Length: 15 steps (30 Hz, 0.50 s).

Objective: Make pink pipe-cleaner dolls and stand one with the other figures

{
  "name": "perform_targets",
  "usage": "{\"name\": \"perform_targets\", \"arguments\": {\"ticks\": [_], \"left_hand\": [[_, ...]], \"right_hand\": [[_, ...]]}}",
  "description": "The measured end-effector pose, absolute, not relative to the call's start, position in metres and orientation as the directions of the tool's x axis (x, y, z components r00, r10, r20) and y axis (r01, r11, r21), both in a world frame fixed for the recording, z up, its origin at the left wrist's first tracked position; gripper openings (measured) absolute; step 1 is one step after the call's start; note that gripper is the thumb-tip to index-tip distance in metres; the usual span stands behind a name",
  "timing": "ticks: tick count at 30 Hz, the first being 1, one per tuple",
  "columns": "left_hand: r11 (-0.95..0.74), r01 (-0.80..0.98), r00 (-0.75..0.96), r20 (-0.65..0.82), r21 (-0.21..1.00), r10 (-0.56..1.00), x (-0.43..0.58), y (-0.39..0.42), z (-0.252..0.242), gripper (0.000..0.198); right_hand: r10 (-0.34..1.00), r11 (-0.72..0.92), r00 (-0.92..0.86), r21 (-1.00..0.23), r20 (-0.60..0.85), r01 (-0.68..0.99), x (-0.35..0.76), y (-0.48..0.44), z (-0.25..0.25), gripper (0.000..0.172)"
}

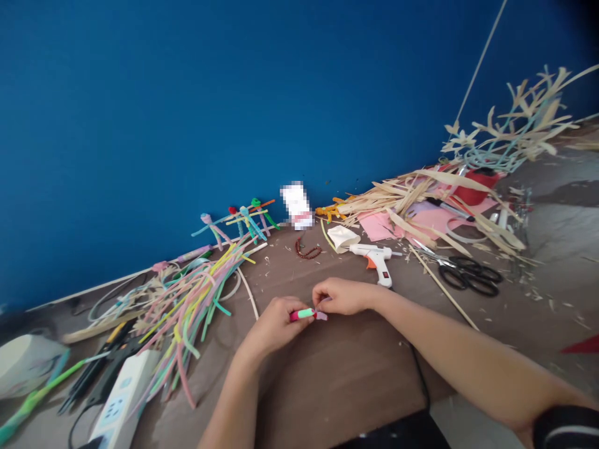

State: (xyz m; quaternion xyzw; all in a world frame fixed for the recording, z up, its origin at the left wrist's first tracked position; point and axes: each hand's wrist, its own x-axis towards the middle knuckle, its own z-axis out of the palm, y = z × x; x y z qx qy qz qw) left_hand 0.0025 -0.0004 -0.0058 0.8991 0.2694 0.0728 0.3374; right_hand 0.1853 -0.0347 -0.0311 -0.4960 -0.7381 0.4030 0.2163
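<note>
My left hand (276,324) and my right hand (339,295) meet over the middle of the brown table (337,374). Both pinch a short piece of pipe cleaner (307,314), which is pink at the left, green in the middle and pale pink at the right tip. The left fingers are closed on its pink end. The right fingertips are pressed together on its pale end. A heap of coloured pipe cleaners (191,293) lies just left of my left hand.
A white glue gun (377,257) lies beyond my right hand, with black scissors (468,272) to its right. Dried husk strips (421,193) and pink paper are piled at the far right. Small pipe-cleaner figures (246,221) stand by the blue wall. A white power strip (119,399) lies near left.
</note>
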Motion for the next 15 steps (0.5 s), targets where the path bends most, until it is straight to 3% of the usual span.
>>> {"name": "perform_targets", "arguments": {"ticks": [6,11,15], "left_hand": [[-0.685,0.478,0.83,-0.029,0.55,0.556,0.005,0.0,-0.012,0.023],[-0.637,0.568,0.747,-0.002,0.521,0.665,0.005,0.002,-0.022,0.022],[-0.519,0.603,0.618,0.056,0.606,0.784,0.008,0.004,-0.033,0.023]], "right_hand": [[0.947,0.112,-0.3,-0.761,-0.112,0.64,0.18,-0.037,-0.025,0.014],[0.988,0.147,-0.143,-0.612,0.055,0.777,0.171,-0.046,-0.017,0.01],[0.97,0.2,-0.109,-0.467,0.215,0.861,0.163,-0.054,-0.013,0.011]]}}
